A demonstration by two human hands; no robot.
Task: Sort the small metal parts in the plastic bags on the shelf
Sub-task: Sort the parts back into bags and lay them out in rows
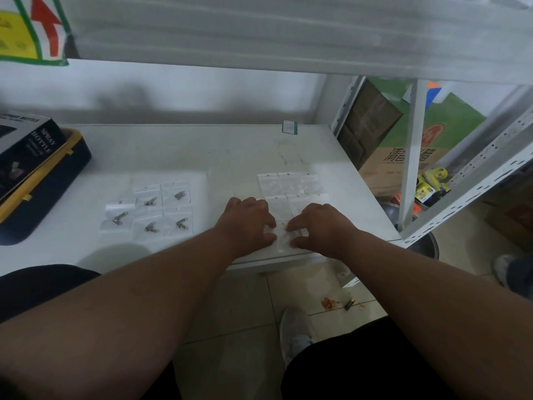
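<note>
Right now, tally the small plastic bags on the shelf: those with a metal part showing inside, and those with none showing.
Bags with a metal part showing: 6
Bags with no part showing: about 6, one of them between the left hand and right hand
Total: about 12

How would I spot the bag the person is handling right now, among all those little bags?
Start at the white shelf board and go to its front right edge, where the clear bags look empty. The small clear bag lies nearest the edge, held between the left hand and the right hand. It alone is touched.
</note>
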